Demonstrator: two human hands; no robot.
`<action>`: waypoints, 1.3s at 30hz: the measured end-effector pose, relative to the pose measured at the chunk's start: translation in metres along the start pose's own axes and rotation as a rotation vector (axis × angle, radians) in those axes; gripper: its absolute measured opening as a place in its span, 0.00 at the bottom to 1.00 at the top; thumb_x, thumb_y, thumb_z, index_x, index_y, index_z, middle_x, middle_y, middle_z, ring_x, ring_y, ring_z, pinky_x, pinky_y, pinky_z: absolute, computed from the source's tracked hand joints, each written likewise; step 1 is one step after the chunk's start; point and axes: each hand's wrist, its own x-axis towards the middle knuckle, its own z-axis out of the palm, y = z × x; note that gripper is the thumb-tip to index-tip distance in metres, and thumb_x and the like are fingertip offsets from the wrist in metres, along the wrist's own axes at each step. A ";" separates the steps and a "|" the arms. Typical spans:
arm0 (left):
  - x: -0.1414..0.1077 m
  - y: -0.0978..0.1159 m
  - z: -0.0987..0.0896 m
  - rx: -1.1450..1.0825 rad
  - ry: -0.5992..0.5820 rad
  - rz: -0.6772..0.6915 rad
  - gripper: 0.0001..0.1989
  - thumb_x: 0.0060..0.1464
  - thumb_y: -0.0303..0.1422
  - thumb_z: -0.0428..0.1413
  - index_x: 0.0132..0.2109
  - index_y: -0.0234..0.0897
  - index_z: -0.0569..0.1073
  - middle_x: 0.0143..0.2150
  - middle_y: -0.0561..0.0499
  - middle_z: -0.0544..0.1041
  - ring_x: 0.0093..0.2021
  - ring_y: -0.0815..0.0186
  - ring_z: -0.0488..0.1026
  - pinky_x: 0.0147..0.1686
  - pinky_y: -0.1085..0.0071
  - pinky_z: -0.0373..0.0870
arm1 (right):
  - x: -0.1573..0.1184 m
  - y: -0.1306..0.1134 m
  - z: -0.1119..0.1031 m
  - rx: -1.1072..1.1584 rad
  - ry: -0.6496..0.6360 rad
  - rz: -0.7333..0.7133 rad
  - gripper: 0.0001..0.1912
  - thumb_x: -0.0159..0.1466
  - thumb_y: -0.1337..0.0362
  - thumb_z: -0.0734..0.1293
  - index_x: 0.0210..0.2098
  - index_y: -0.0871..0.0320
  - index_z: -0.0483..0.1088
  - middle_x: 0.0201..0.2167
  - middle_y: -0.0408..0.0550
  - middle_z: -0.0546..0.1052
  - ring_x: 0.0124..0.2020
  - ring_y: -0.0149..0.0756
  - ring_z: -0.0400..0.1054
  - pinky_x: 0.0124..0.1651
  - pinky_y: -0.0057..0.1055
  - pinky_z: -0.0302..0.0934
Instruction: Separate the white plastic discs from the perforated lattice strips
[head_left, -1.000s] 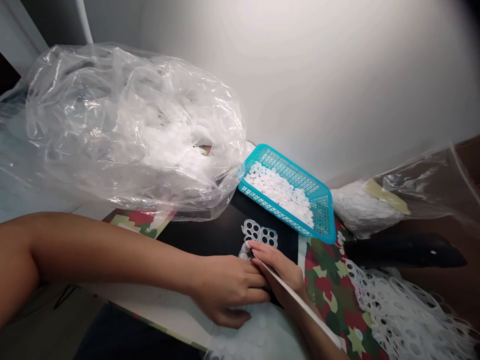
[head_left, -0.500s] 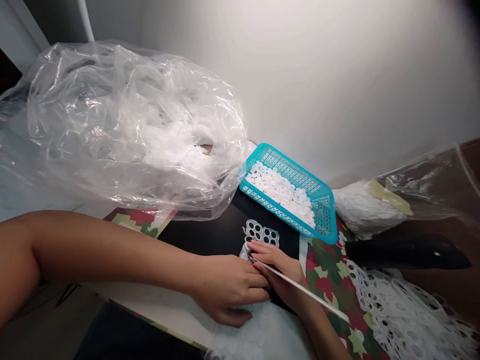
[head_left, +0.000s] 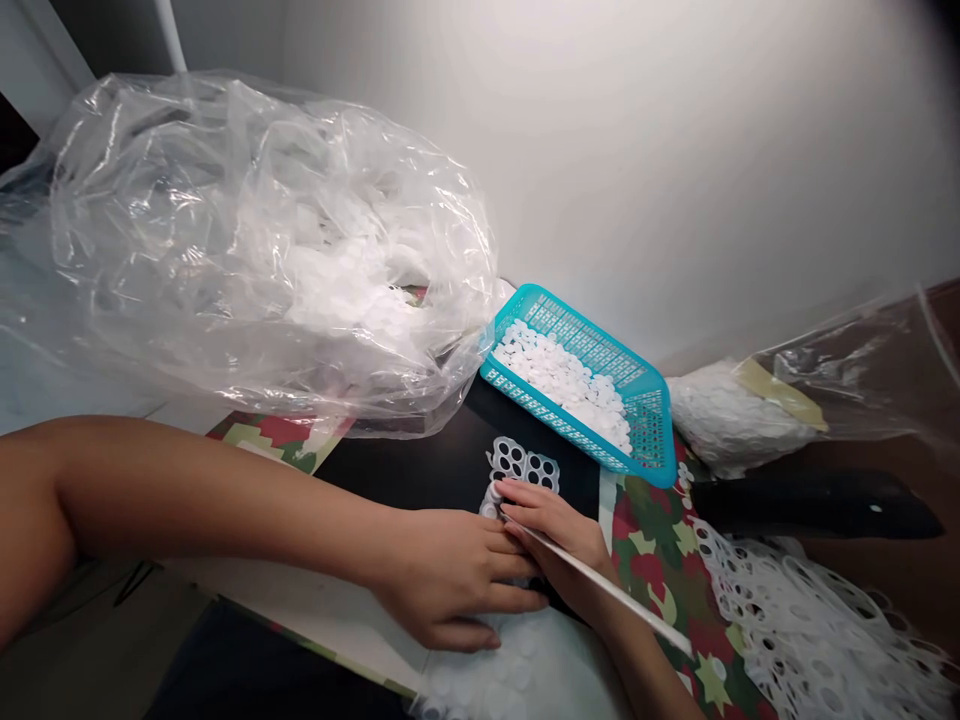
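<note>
I can't see what's under the left hand, and the inner end of this thin white strip vanishes by the right hand. Glare smears the white contents of the big clear plastic bag; the tangled translucent ringed plastic runs off the bottom edge.

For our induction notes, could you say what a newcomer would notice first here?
Probably the big clear plastic bag, bulging across the upper left. Next, the turquoise basket of white discs just right of it. Below the basket, the left hand meets the right hand, which holds a thin white strip.
</note>
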 end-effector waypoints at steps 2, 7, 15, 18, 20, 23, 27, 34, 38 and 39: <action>-0.001 0.001 0.000 0.001 0.012 0.005 0.27 0.56 0.38 0.50 0.58 0.25 0.65 0.49 0.37 0.73 0.49 0.54 0.70 0.55 0.62 0.64 | 0.000 -0.001 0.001 -0.027 -0.004 -0.025 0.12 0.65 0.70 0.64 0.46 0.53 0.74 0.49 0.50 0.77 0.52 0.39 0.72 0.54 0.38 0.68; -0.002 0.003 0.001 -0.005 0.023 0.004 0.29 0.56 0.40 0.50 0.59 0.24 0.64 0.50 0.36 0.73 0.50 0.53 0.69 0.57 0.61 0.61 | -0.002 0.002 0.002 -0.084 -0.027 -0.141 0.20 0.65 0.73 0.63 0.54 0.53 0.69 0.52 0.54 0.75 0.56 0.40 0.67 0.53 0.40 0.69; -0.003 0.003 0.003 -0.014 0.032 -0.009 0.30 0.55 0.41 0.51 0.59 0.24 0.64 0.51 0.36 0.73 0.51 0.53 0.69 0.58 0.62 0.61 | 0.003 -0.001 0.000 -0.085 -0.019 -0.143 0.17 0.65 0.73 0.62 0.52 0.55 0.71 0.49 0.53 0.77 0.52 0.39 0.71 0.49 0.36 0.72; -0.002 0.003 0.001 -0.010 0.022 0.001 0.30 0.55 0.41 0.51 0.59 0.23 0.64 0.50 0.36 0.73 0.50 0.53 0.70 0.58 0.61 0.60 | 0.005 -0.004 0.000 -0.071 -0.007 -0.134 0.16 0.65 0.73 0.62 0.50 0.56 0.72 0.49 0.53 0.77 0.51 0.39 0.71 0.50 0.35 0.71; -0.002 0.002 0.000 -0.010 0.004 0.003 0.30 0.56 0.41 0.51 0.59 0.23 0.64 0.51 0.35 0.73 0.51 0.52 0.69 0.59 0.61 0.59 | 0.005 -0.005 0.001 -0.067 0.002 -0.106 0.15 0.66 0.73 0.61 0.50 0.56 0.71 0.48 0.52 0.77 0.51 0.38 0.71 0.50 0.35 0.71; -0.002 0.002 -0.001 -0.011 -0.034 -0.004 0.30 0.56 0.41 0.50 0.59 0.22 0.64 0.53 0.34 0.71 0.54 0.51 0.67 0.61 0.61 0.56 | 0.003 -0.005 0.005 -0.059 0.033 -0.029 0.14 0.66 0.72 0.61 0.47 0.55 0.73 0.47 0.50 0.78 0.49 0.38 0.73 0.50 0.36 0.71; -0.002 0.003 0.000 0.008 -0.022 0.002 0.30 0.57 0.41 0.50 0.60 0.22 0.63 0.55 0.34 0.70 0.56 0.51 0.66 0.63 0.60 0.54 | 0.002 -0.007 0.008 -0.020 0.063 0.090 0.11 0.66 0.69 0.62 0.43 0.53 0.74 0.46 0.48 0.79 0.46 0.37 0.74 0.50 0.35 0.71; -0.003 0.002 0.001 0.027 0.026 0.020 0.30 0.56 0.41 0.50 0.58 0.22 0.65 0.53 0.34 0.71 0.56 0.50 0.66 0.64 0.58 0.52 | 0.008 -0.019 0.004 -0.045 0.058 0.191 0.12 0.67 0.68 0.60 0.46 0.53 0.73 0.44 0.47 0.79 0.46 0.37 0.74 0.50 0.32 0.70; -0.003 0.002 0.002 0.027 0.010 0.013 0.30 0.56 0.41 0.50 0.59 0.23 0.65 0.54 0.34 0.71 0.56 0.50 0.66 0.64 0.58 0.51 | 0.011 -0.022 0.005 -0.058 0.073 0.198 0.12 0.67 0.68 0.59 0.44 0.53 0.73 0.44 0.46 0.79 0.45 0.36 0.74 0.49 0.30 0.70; -0.003 0.002 0.002 0.024 0.000 0.010 0.30 0.56 0.41 0.50 0.59 0.23 0.64 0.54 0.34 0.71 0.56 0.50 0.65 0.64 0.58 0.50 | 0.011 -0.021 0.005 -0.064 0.070 0.190 0.11 0.67 0.68 0.59 0.44 0.53 0.72 0.44 0.46 0.79 0.45 0.35 0.74 0.49 0.30 0.70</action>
